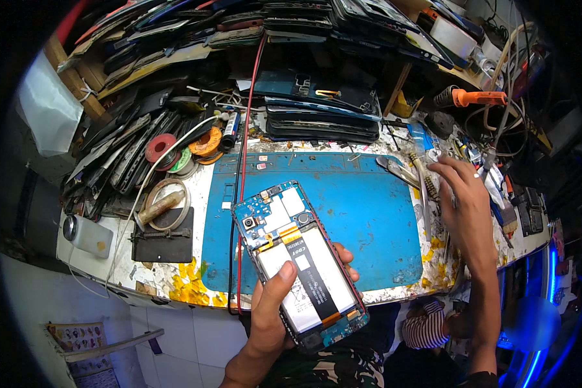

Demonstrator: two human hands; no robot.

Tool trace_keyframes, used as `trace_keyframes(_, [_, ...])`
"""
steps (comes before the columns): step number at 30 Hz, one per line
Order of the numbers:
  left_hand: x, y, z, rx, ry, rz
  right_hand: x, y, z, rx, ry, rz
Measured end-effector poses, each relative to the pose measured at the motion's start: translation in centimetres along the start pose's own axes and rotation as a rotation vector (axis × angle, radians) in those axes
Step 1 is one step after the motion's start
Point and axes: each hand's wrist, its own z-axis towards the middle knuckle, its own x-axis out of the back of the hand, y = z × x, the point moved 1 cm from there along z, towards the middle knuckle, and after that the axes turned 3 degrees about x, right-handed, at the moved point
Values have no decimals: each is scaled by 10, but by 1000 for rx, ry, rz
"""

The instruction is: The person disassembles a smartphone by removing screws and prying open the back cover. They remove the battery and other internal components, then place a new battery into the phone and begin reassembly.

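Phone [299, 258] (oblong), slab-like white battery [330, 284]

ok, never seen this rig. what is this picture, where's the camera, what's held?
No machine here, just a person's bare hands. The picture comes from the left of two fisheye cameras worn on the head, looking down, so straight edges bend near the rim.

The left hand holds an opened smartphone with its circuit board and battery exposed. The right hand is over the tools at the right; whether it grips anything is unclear.

On the bench are a blue work mat, an orange spool, a plastic bottle and a stack of flat dark panels.
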Motion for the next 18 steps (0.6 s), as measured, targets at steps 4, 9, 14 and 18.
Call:
trace_keyframes(4, [-4,-2,2,41,58,58,26,-54,-19,192,-34,691])
trace_keyframes(9, [-10,-10,6,53,71,-35,28,-84,-43,424,-77,662])
trace_keyframes(14, [-15,-14,6,51,88,-183,23,-86,-45,467,-130,600])
trace_keyframes(18, [-17,-12,3,96,148,-138,28,-88,-45,542,-193,504])
